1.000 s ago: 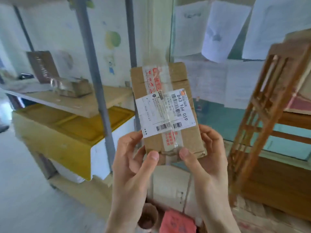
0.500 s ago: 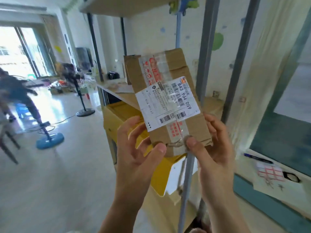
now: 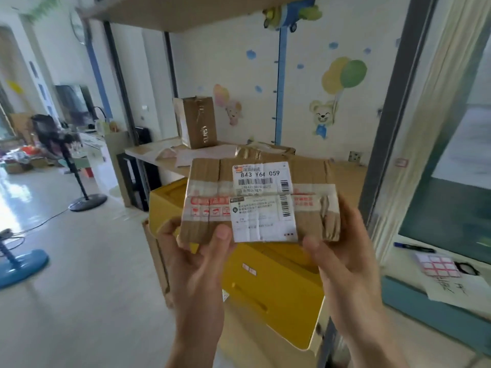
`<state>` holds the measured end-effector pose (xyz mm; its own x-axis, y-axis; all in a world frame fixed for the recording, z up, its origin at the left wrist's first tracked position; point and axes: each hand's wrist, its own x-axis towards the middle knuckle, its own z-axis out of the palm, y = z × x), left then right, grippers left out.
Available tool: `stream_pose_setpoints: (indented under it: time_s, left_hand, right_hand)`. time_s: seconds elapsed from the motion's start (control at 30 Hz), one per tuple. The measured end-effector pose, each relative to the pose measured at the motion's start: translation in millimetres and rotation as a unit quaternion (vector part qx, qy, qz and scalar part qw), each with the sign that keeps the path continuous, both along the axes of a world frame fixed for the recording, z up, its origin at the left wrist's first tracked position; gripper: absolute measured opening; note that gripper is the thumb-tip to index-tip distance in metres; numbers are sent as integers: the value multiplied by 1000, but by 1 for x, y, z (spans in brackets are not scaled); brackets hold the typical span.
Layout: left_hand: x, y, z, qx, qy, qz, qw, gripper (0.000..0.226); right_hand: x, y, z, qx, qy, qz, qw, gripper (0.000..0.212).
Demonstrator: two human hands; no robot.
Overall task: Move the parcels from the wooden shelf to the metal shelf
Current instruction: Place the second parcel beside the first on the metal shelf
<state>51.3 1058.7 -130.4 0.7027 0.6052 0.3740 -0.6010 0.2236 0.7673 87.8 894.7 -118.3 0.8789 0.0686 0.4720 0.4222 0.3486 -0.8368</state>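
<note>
Both forearms are raised; the left hand [image 3: 198, 257] and right hand [image 3: 341, 251] are closed around the parcel [image 3: 212, 181].

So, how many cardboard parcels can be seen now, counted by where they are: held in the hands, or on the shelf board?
Held in both hands: 1, the labelled parcel
Standing upright on the shelf board: 1, the tall parcel
Lying flat on the board: 1, the taped parcel
Total: 3

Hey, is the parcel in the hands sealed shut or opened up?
Sealed shut. The parcel has tape bands running unbroken across its face under the shipping label, with no flap lifted. The left hand and right hand grip its lower corners.
</note>
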Motion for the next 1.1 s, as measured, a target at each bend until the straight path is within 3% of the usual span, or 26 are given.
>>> stream_pose_setpoints:
  time_s: [0.1,0.2,0.33,0.43,0.63,0.9,1.1]
  left_hand:
    - [12,20,-4,63,18,15,998,63]
    - [29,29,-13,148,58,74,985,51]
    - [54,22,-28,194,82,64,975,30]
    - [74,14,-30,254,88,48,962,27]
    - [130,16,-28,342,97,32,934,25]
    - [207,17,-27,396,84,-13,914,23]
    - [266,29,-10,508,78,-32,858,30]
  right_hand:
    - [-3,13,-3,-16,-17,-52,998,76]
    - [-2,16,-8,-31,6,-101,994,79]
    - [10,12,-23,-30,44,-218,975,64]
    - [24,5,-23,-68,73,-264,959,54]
    - [60,-5,-14,-157,71,-348,921,58]
    - [115,2,-25,-263,18,-519,813,44]
    - [153,16,-26,-282,67,-646,706,32]
